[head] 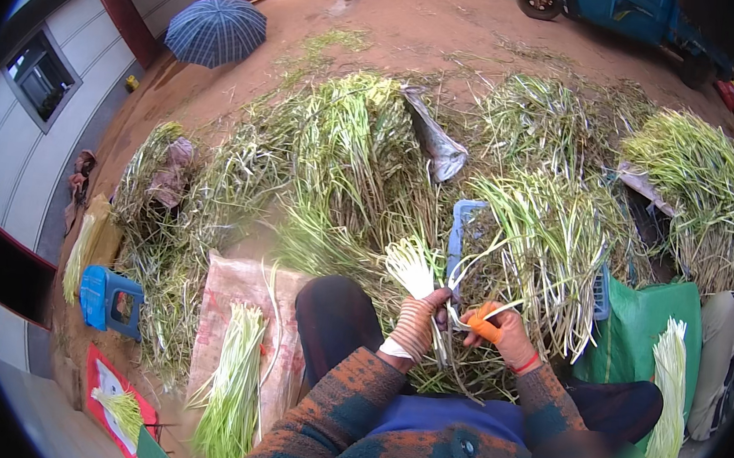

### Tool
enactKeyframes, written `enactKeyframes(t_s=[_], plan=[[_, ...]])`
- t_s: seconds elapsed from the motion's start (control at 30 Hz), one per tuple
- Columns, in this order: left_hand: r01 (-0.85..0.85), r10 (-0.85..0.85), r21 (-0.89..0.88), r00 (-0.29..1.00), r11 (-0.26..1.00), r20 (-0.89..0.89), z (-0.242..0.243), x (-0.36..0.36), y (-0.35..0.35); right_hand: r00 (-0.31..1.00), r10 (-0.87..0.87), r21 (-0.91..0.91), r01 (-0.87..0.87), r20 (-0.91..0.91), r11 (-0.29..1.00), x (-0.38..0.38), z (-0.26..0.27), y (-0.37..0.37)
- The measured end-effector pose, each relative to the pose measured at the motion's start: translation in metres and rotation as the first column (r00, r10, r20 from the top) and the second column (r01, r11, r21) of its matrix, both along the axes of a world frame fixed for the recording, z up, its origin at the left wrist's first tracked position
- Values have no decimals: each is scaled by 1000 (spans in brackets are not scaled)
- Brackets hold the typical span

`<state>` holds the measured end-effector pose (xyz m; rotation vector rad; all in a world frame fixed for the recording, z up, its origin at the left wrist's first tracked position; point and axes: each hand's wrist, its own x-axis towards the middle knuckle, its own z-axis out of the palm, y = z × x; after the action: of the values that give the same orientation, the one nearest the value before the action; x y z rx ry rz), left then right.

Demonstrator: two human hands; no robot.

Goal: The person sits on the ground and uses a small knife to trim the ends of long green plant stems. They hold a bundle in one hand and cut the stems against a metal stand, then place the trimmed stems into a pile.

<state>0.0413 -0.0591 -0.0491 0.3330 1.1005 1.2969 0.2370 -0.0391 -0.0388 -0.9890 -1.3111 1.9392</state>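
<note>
My left hand (pixel 419 321), its back wrapped in a striped band, is closed around a bundle of pale stalks (pixel 411 266) above my lap. To its right, my right hand (pixel 496 331), with orange wrapping on the fingers, pinches a few long pale stalks close to the left hand. A blue plastic crate (pixel 464 228) stands just beyond, with leafy green stalks (pixel 551 247) heaped over its right part. On a pinkish woven sack (pixel 216 320) at the left lies a sorted bundle of pale stalks (pixel 234 382). Another such bundle (pixel 670 384) rests on a green sack (pixel 643 315) at the right.
Large heaps of uncleaned stalks (pixel 361 155) spread ahead. A blue plastic stool (pixel 111 300) and a red sheet with stalks (pixel 102 379) are at left. Farther off are a plaid umbrella (pixel 217 30) and a blue three-wheeled vehicle (pixel 633 13). Another person's leg (pixel 714 362) shows at right.
</note>
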Motion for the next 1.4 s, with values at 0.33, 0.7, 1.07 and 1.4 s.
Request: enactKeyframes(t_s=[0.33, 0.7, 1.07, 1.4], plan=[[-85, 83, 25, 994, 996, 75, 7, -10, 5, 778, 121, 456, -478, 616, 751, 27, 5, -29], [-116, 118, 76, 993, 990, -24, 24, -11, 7, 153, 192, 25, -840, 969, 543, 66, -83, -58], [-29, 36, 146, 998, 989, -48, 16, 1, 3, 685, 49, 292, -373, 727, 881, 16, 16, -9], [20, 5, 150, 986, 988, -168, 3, 26, -5, 948, -318, -5, 318, -12, 948, -24, -5, 9]])
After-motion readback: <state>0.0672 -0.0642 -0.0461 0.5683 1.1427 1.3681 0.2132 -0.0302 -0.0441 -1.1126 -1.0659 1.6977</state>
